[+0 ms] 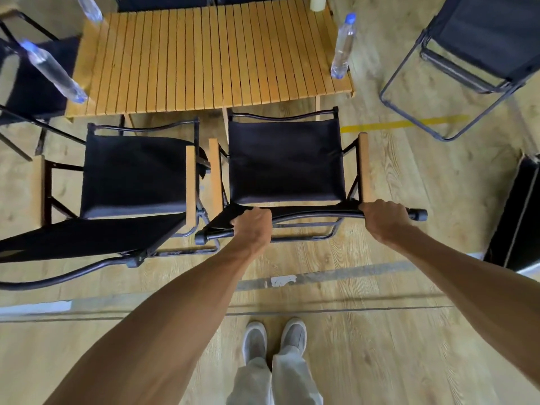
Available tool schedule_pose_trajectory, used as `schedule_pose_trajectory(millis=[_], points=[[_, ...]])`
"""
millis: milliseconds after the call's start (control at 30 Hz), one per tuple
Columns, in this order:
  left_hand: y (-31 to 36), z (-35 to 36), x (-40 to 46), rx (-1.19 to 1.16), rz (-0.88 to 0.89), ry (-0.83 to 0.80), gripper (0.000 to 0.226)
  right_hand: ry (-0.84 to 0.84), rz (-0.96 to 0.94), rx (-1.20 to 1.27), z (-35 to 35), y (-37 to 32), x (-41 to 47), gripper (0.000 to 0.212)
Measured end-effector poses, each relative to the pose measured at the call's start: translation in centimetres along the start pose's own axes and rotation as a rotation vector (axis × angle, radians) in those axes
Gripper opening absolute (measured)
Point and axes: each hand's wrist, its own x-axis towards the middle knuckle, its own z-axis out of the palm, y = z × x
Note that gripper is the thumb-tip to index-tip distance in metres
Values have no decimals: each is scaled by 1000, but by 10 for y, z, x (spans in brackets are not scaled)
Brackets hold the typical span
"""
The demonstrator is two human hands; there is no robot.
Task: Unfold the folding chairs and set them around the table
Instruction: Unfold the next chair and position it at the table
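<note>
An unfolded black fabric chair with wooden armrests stands in front of me, facing the near long edge of the slatted wooden table. My left hand grips the left part of its top back bar. Over at the bar's right end my right hand is closed around it. A second unfolded chair of the same kind stands just to its left, also facing the table.
Three water bottles stand at the table corners. Another black chair stands at the right end, one at the left end, more at the far side. A black folded item leans at the right. My feet are on the wooden floor.
</note>
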Motion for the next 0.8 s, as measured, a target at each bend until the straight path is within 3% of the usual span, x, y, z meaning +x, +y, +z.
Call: schedule_pose_trajectory(millis=[400,800], points=[[5,32,-15,24,38,-13,17,12,176,96,35,-22,-37,28],[8,36,-11,5,28,-43,15,-3,127,101,35,-10,-24,33]])
